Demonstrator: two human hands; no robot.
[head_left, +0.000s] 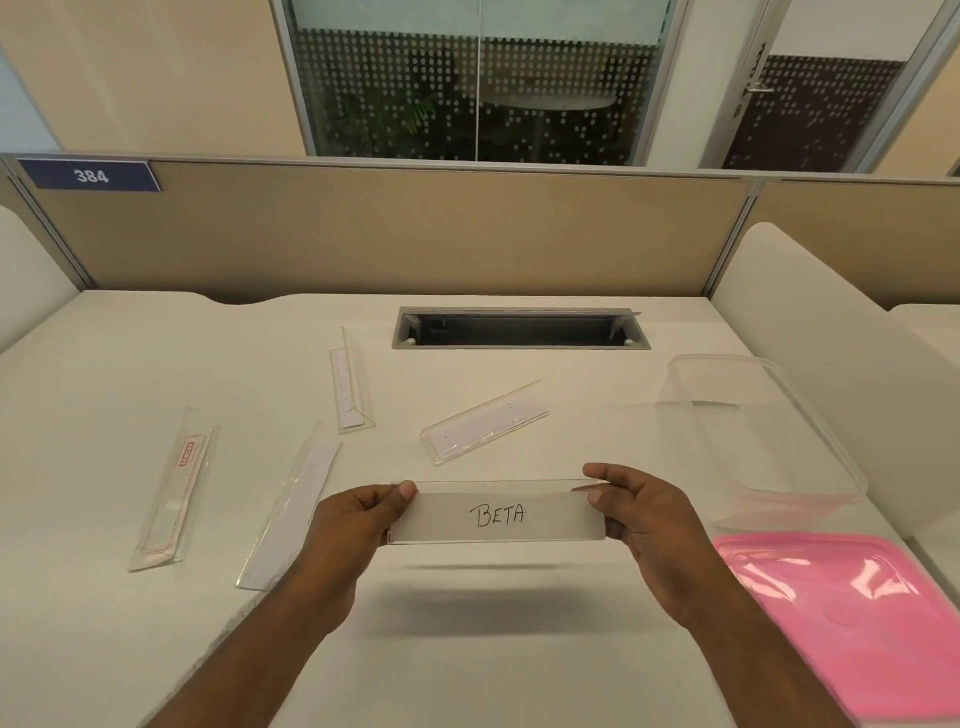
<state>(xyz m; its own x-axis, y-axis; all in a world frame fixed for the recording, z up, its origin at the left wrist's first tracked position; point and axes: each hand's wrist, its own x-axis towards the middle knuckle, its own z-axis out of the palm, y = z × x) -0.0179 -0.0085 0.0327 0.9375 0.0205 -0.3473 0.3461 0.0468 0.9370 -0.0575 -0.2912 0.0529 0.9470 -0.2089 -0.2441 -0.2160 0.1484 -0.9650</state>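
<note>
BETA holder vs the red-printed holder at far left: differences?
The BETA holder is held above the desk, pinched at its ends by the left hand and right hand; the red-printed holder lies on the desk, untouched. BETA holder's insert carries black handwriting, red-printed holder's a red border. BETA holder runs crosswise, red-printed holder lengthwise. Both are clear plastic.

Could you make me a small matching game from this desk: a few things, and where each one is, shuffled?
Things: 1 BETA sign holder; 2 pink lid; 3 clear tub; 4 red-printed holder.
Places: A far left on the desk; B gripped by the left hand and the right hand above the desk; C near right, lying flat; D right side, just beyond the lid.
Pairs: 1-B, 2-C, 3-D, 4-A.
</note>
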